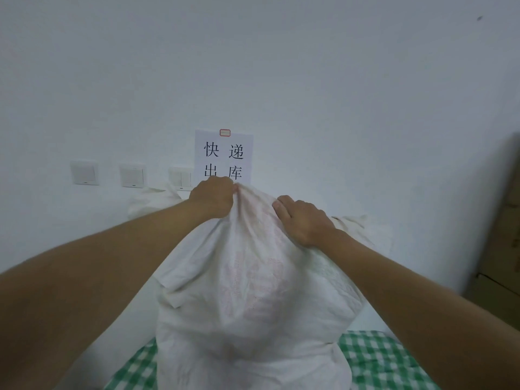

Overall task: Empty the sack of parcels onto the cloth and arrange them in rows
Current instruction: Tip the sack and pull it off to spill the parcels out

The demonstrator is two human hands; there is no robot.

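Looking down, I see the white sack [253, 291] standing tall right in front of me, between my two arms. Its long side runs up and down. The fat, full part sits low on the green checked cloth [377, 358], and the thin, bunched part is up high, near the wall.

My left hand [212, 198] is at the very top of the sack. Its fingers are curled tight and grip the bunched cloth there. My right hand [302, 220] lies on the upper right side of the sack, a little lower. Its fingers look mostly straight and close together, pressing on the cloth. I cannot tell if the thumb pinches a fold under it.

I see no parcels yet. They must be inside, down in the fat part. I cannot tell which end of the sack is the open one.

So the top is already in my hands, and the weight is below them. I think the next job is to tip or lift the sack so the parcels slide out onto the cloth. The left hand has the better hold for that.

A paper sign [224, 156] hangs on the wall behind the sack.
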